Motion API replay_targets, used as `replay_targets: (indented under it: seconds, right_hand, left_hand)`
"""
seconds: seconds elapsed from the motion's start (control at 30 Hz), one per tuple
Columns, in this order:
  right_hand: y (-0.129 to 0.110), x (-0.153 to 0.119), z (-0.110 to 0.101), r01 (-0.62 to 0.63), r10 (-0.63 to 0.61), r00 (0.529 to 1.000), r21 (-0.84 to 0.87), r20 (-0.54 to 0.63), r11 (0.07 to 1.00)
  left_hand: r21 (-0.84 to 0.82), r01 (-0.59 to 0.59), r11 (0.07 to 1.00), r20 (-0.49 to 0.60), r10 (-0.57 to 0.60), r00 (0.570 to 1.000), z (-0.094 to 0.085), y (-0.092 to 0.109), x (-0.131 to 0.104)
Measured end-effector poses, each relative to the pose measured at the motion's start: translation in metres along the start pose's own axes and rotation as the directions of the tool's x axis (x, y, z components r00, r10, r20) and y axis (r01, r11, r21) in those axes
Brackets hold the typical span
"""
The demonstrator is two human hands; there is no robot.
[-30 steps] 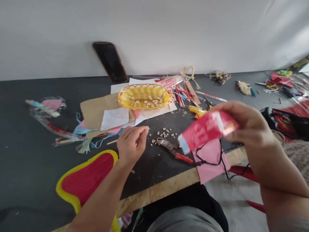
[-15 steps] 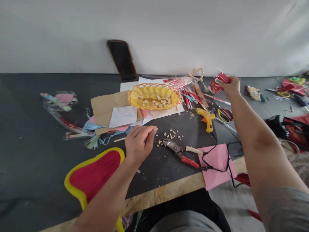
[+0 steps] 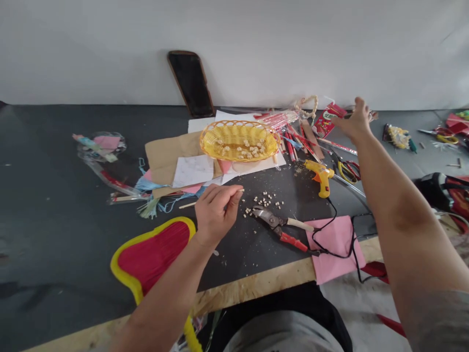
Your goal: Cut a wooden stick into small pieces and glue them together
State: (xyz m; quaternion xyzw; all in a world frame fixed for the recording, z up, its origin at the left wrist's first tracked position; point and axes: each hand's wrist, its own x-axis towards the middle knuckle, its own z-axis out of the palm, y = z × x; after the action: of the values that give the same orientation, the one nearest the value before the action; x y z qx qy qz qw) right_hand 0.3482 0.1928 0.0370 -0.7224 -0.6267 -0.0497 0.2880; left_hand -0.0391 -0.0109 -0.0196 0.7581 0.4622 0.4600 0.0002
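In the head view, the right hand (image 3: 357, 125) has just let go of the red packet (image 3: 324, 126), now lying at two o'clock; spread and empty, it seems freed for work. The left hand (image 3: 217, 211) keeps pinching a thin stick (image 3: 187, 205), pale bits (image 3: 266, 200) and cutters (image 3: 271, 220) around three o'clock from it.

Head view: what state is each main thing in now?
Left grip: pinching a pale stick
Right grip: spread open, near the red packet
Yellow basket: upright, holding small pale pieces
Phone: propped against the wall, screen dark
Glue gun: lying on its side, cord attached
Cutters: lying down, handles apart
Pink sheet: overhanging the table edge
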Motion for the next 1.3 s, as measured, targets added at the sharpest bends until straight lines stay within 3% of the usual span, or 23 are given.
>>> replay_targets:
  seconds: [0.07,0.13,0.17,0.27,0.33,0.4,0.47,0.57,0.7,0.77,0.83,0.9,0.97,1.03,1.07,1.13,1.2,1.23,1.3]
  right_hand:
    - [-0.021,-0.022,-0.026,-0.041,0.041,0.999,-0.06,-0.008,0.997]
    - [-0.042,-0.059,-0.05,0.164,-0.166,0.979,0.031,0.117,0.986]
    - [-0.052,-0.082,-0.061,0.292,-0.306,0.935,0.102,0.181,0.951]
    - [-0.076,-0.162,-0.079,0.529,-0.604,0.711,0.29,0.362,0.797]
    - [-0.087,-0.212,-0.082,0.569,-0.666,0.586,0.351,0.461,0.744]
    - [-0.095,-0.251,-0.077,0.567,-0.657,0.543,0.349,0.523,0.747]
    - [-0.1,-0.277,-0.068,0.574,-0.598,0.562,0.251,0.571,0.779]
    - [-0.1,-0.295,-0.051,0.557,-0.54,0.63,0.159,0.558,0.815]
    - [-0.095,-0.291,-0.046,0.472,-0.549,0.717,0.279,0.43,0.836]
    - [-0.092,-0.277,-0.051,0.327,-0.469,0.812,0.395,0.347,0.859]
    - [-0.092,-0.259,-0.058,0.07,-0.286,0.898,0.534,0.334,0.843]
    - [-0.094,-0.24,-0.062,-0.225,-0.113,0.908,0.697,0.404,0.681]
    - [-0.098,-0.223,-0.063,-0.41,-0.067,0.882,0.829,0.467,0.381]
    - [-0.102,-0.213,-0.061,-0.484,-0.1,0.862,0.864,0.498,0.136]
    - [-0.104,-0.21,-0.059,-0.492,-0.119,0.86,0.868,0.496,0.058]
    - [-0.106,-0.208,-0.052,-0.476,-0.138,0.872,0.88,0.469,-0.016]
    - [-0.108,-0.212,-0.043,-0.426,-0.133,0.894,0.904,0.427,0.038]
    - [-0.109,-0.215,-0.037,-0.376,-0.128,0.912,0.919,0.39,0.123]
    - [-0.11,-0.222,-0.027,-0.202,-0.145,0.951,0.903,0.274,0.38]
  left_hand:
    - [-0.006,-0.012,1.0,0.002,0.013,1.0,0.0,-0.001,-0.001]
    - [-0.018,-0.027,0.999,-0.001,0.027,1.0,0.001,-0.003,-0.003]
    - [-0.022,-0.026,0.999,-0.003,0.026,1.0,0.002,-0.004,-0.003]
    - [-0.013,0.003,1.0,-0.001,-0.003,1.0,0.003,-0.005,-0.005]
    - [0.003,0.018,1.0,0.006,-0.018,1.0,0.005,-0.006,-0.005]
    - [0.016,0.023,1.0,0.012,-0.023,1.0,0.005,-0.006,-0.004]
    - [0.024,0.023,0.999,0.014,-0.024,1.0,0.006,-0.006,-0.003]
    - [0.031,0.033,0.999,0.014,-0.034,0.999,0.006,-0.006,-0.003]
    - [0.031,0.076,0.997,-0.029,-0.076,0.997,0.006,-0.008,-0.004]
    - [0.025,0.093,0.995,-0.071,-0.091,0.993,0.006,-0.009,-0.005]
    - [0.026,0.091,0.995,-0.087,-0.089,0.992,0.007,-0.01,-0.005]
    - [0.032,0.07,0.997,-0.078,-0.068,0.995,0.007,-0.01,-0.005]
    - [0.033,0.046,0.998,-0.081,-0.043,0.996,0.008,-0.011,-0.004]
    - [0.031,0.032,0.999,-0.088,-0.03,0.996,0.008,-0.011,-0.003]
    - [0.031,0.031,0.999,-0.088,-0.029,0.996,0.008,-0.011,-0.003]
    - [0.031,0.038,0.999,-0.076,-0.036,0.996,0.007,-0.01,-0.003]
    - [0.025,0.038,0.999,-0.061,-0.036,0.997,0.006,-0.008,-0.003]
    - [0.018,0.032,0.999,-0.057,-0.031,0.998,0.005,-0.007,-0.002]
    - [0.002,0.021,1.0,-0.057,-0.021,0.998,0.004,-0.006,-0.002]
